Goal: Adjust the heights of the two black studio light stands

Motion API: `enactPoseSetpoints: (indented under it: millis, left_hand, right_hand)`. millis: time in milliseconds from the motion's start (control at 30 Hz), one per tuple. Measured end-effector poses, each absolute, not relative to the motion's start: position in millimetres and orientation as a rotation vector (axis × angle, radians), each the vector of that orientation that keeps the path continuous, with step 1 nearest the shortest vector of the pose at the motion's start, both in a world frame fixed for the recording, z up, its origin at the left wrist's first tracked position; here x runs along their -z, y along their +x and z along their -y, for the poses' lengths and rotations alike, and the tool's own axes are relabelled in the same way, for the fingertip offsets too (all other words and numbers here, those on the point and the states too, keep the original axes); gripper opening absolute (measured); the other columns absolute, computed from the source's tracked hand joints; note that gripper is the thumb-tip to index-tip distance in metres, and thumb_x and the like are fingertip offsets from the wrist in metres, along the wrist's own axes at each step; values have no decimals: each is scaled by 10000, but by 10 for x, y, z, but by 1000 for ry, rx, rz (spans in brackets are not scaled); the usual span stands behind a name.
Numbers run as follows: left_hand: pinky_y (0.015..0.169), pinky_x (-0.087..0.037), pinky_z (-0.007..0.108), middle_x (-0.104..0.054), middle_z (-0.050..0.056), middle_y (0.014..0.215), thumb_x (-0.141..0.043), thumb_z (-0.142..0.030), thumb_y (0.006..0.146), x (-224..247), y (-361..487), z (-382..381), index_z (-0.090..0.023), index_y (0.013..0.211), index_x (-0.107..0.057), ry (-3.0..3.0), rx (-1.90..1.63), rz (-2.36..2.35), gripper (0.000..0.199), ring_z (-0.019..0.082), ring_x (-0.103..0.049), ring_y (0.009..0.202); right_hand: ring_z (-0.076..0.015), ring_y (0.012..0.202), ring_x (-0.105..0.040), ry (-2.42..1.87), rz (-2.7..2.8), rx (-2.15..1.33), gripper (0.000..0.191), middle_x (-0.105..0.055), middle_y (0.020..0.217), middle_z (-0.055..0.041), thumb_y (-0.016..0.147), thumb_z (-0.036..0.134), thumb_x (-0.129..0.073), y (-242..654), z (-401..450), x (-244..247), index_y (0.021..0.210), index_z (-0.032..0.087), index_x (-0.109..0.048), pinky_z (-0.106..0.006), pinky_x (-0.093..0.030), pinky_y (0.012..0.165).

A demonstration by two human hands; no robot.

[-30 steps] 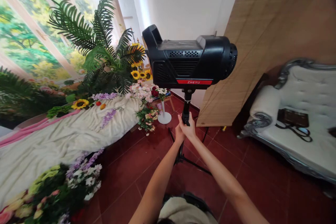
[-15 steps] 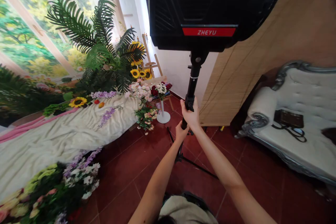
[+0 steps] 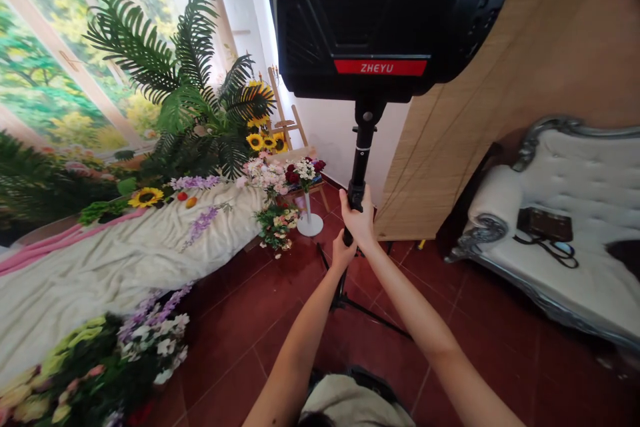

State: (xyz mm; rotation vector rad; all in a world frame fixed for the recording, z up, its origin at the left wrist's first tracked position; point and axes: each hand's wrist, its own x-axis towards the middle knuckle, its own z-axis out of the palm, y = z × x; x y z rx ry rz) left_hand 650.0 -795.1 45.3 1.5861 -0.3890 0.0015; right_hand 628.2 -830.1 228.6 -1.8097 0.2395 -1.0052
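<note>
A large black studio light (image 3: 370, 27) with a red ZHEYU label tops a black stand pole (image 3: 361, 160). Just below the pole's collar, my right hand (image 3: 359, 219) is wrapped round it. My left hand (image 3: 342, 252) grips the same pole a little lower and to the left. Both forearms reach up from the bottom edge. Thin black tripod legs (image 3: 383, 321) spread over the floor beneath my hands, partly hidden by my arms.
Left, a cream-draped surface (image 3: 220, 240) carries flowers and fruit beside a palm plant (image 3: 187, 73). A white round-based stand (image 3: 310, 223) is behind the tripod. A bamboo blind (image 3: 425, 173) and a tufted sofa (image 3: 575, 173) with a brown bag (image 3: 547, 224) are right.
The light has shifted slightly left in view and looks a bit smaller, showing more of its top. Both hands moved slightly left with the pole, keeping their grip.
</note>
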Motion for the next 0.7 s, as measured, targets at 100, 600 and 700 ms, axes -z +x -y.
enactPoseSetpoints:
  millis: [100, 600, 700]
  left_hand:
    - [674, -489, 280, -646, 27, 757, -633, -247, 665, -458, 6501, 7962, -139, 856, -608, 1591, -22, 398, 221, 165, -587, 715]
    - [586, -453, 231, -577, -8, 644, -556, -506, 755, -547, 6458, 7981, -157, 836, -579, 1663, -53, 380, 359, 126, -546, 596]
    - [583, -459, 233, -570, -9, 623, -547, -535, 752, -552, 6446, 7985, -157, 798, -570, 1679, -33, 370, 381, 123, -542, 584]
  right_hand:
    - [-178, 673, -602, -1832, -231, 968, 357, -602, 750, -18, 826, 518, -504, 6268, 8323, -2306, 1000, 212, -440, -276, -467, 627]
    - [-274, 1259, -397, -2351, 209, 663, 160, -429, 1373, -65, 834, 331, -548, 5230, 9118, -1218, 943, 262, -642, -524, -344, 1030]
    - [-285, 1324, -313, -2473, 271, 535, 171, -321, 1462, -28, 856, 314, -510, 5080, 9177, -961, 887, 254, -668, -539, -345, 1027]
